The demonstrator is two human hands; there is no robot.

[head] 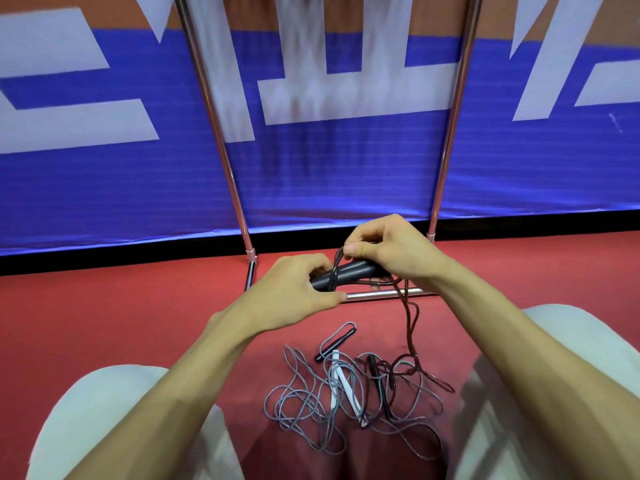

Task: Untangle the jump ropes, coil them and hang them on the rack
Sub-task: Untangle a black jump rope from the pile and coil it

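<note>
Gripping one end of a black handle (349, 271), the left hand (298, 289) has its fingers curled round it, just above the bottom bar of the rack (377, 294). The handle's other end disappears under the right hand (388, 251), which pinches strands of dark red rope (410, 327) between thumb and forefinger, a little higher over the same bar. One turn of this rope crosses the handle beside the left hand. The rest hangs down in front of the rack to the red floor (121, 323). On the near side of the rack lies a tangle of grey rope (301, 403), with a white handle (341, 379) and a slim dark handle (325, 353) among it. Behind the rack stands a blue banner (346, 174) with pale lettering.
</note>
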